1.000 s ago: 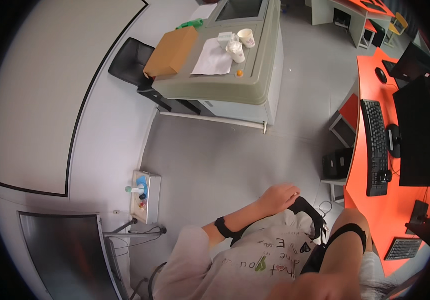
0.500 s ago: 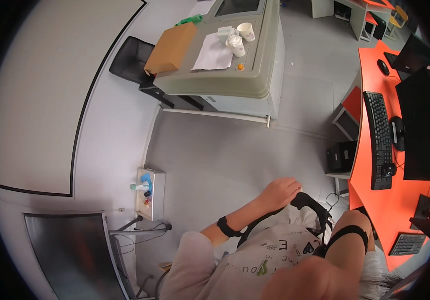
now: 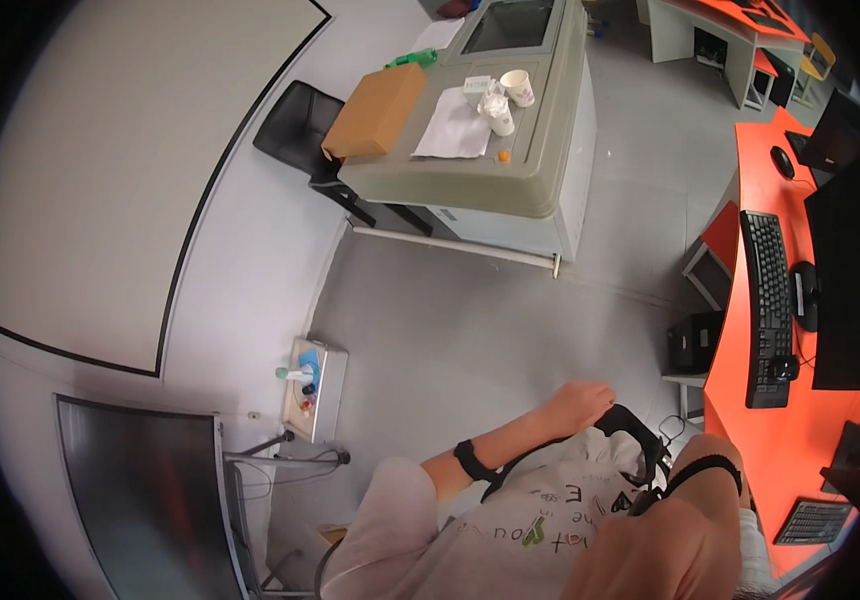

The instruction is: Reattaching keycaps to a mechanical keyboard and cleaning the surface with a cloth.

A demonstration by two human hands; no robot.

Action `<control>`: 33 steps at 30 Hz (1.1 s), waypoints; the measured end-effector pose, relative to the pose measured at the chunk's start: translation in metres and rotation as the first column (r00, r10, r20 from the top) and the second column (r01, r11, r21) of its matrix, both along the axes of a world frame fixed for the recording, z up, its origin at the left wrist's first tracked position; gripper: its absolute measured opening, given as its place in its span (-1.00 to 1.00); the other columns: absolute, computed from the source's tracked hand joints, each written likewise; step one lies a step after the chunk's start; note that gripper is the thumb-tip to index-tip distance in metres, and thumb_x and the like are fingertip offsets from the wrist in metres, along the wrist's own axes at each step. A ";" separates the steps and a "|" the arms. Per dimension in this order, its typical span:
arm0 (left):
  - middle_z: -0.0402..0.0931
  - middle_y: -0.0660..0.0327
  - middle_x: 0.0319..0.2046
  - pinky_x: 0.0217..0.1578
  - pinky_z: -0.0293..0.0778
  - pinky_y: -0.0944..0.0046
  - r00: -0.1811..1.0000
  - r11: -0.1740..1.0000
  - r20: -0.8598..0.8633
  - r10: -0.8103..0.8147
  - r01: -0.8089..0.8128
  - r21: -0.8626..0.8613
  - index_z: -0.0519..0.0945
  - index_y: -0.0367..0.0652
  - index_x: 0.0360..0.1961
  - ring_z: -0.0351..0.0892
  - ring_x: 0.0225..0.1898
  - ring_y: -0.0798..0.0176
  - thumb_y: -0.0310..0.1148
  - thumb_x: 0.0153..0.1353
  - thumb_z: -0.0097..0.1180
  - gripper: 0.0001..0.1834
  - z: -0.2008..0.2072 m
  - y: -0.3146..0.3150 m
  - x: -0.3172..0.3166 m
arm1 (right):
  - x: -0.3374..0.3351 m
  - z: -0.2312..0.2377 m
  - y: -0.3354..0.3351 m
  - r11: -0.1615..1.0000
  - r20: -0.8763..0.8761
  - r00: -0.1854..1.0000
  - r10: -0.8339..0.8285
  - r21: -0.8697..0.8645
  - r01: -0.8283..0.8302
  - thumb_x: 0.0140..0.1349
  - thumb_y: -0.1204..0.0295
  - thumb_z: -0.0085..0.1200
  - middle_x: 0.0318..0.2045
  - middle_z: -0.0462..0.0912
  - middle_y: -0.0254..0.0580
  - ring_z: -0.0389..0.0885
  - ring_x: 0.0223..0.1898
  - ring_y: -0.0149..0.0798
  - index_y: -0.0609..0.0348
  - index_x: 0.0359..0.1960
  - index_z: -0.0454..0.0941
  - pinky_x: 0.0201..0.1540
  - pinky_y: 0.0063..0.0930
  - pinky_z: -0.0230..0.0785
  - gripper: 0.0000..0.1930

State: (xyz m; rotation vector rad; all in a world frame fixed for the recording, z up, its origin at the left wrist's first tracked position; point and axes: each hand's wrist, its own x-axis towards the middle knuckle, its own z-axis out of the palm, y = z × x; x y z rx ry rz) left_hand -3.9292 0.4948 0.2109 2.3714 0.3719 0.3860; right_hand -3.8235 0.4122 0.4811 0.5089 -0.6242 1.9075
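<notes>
My left hand (image 3: 582,404) is in front of my body, its fingers curled in beside a black strap (image 3: 633,425) that lies over my printed light shirt (image 3: 550,510). Whether the strap runs through those fingers is hidden. A black band (image 3: 472,460) circles my left forearm. My right arm is bent back toward the camera, with a thin black band (image 3: 702,474) around it. Large and blurred at the lower edge, my right hand (image 3: 640,560) shows no clear fingers.
A grey-beige console (image 3: 450,180) carries a cardboard box (image 3: 375,110), white paper, paper cups (image 3: 517,87) and a small orange ball (image 3: 503,156). Right: an orange desk (image 3: 735,380) with keyboards and monitors. Left: a dark screen (image 3: 145,490) on a stand and a small box of items (image 3: 328,400) by the wall.
The room has shifted slightly down and right in view. My left hand has moved a little down with it, its fingers still curled; my right hand stays near the lower edge.
</notes>
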 end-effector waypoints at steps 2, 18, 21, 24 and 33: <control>0.37 0.12 -0.48 -0.38 0.37 0.12 0.997 0.998 -0.079 0.000 -0.005 -0.061 0.46 -0.20 -0.37 0.43 -0.39 0.02 -0.41 0.15 0.01 -0.91 0.000 -0.001 0.008 | 0.003 0.002 -0.007 1.000 -0.019 1.000 0.003 -0.007 -0.003 -0.05 0.58 0.23 -0.40 0.54 -0.05 0.57 -0.36 -0.32 0.48 -0.27 0.43 -0.35 -0.54 0.45 -0.68; 0.38 0.15 -0.46 -0.31 0.37 0.16 0.996 0.998 -0.084 -0.042 0.046 0.043 0.47 -0.19 -0.38 0.44 -0.37 0.07 -0.45 0.08 -0.01 -0.92 -0.022 0.052 0.059 | 0.031 -0.006 0.053 0.970 0.001 0.970 -0.241 0.037 0.241 -0.06 0.59 0.22 -0.40 0.53 -0.08 0.58 -0.33 -0.32 0.44 -0.28 0.42 -0.32 -0.54 0.47 -0.70; 0.38 0.14 -0.47 -0.31 0.37 0.16 0.998 0.995 -0.049 -0.049 0.053 0.083 0.47 -0.18 -0.40 0.44 -0.37 0.07 -0.44 0.09 -0.03 -0.93 -0.021 0.083 0.068 | 0.039 -0.004 0.081 0.932 0.055 0.932 -0.357 0.082 0.353 -0.06 0.59 0.22 -0.40 0.53 -0.08 0.58 -0.32 -0.32 0.44 -0.28 0.42 -0.31 -0.54 0.47 -0.70; 0.42 0.13 -0.42 -0.28 0.38 0.18 0.999 0.989 -0.016 -0.045 0.047 0.143 0.49 -0.19 -0.34 0.45 -0.33 0.06 -0.45 0.09 -0.03 -0.88 -0.015 0.117 0.077 | 0.053 -0.003 0.116 0.760 0.253 0.717 -0.650 0.204 0.617 -0.06 0.59 0.22 -0.40 0.53 -0.08 0.58 -0.32 -0.32 0.43 -0.28 0.42 -0.30 -0.54 0.47 -0.70; 0.40 0.17 -0.08 -0.07 0.38 0.24 0.711 0.631 0.481 0.513 0.067 -0.773 0.31 -0.29 0.09 0.43 -0.17 0.28 -0.48 0.13 0.09 -0.53 0.147 0.245 0.083 | 0.134 -0.041 0.265 0.479 0.807 0.094 -0.583 0.248 0.842 0.03 0.69 0.15 -0.41 0.56 -0.28 0.55 -0.32 -0.49 0.26 0.04 0.24 -0.28 -0.63 0.40 -0.48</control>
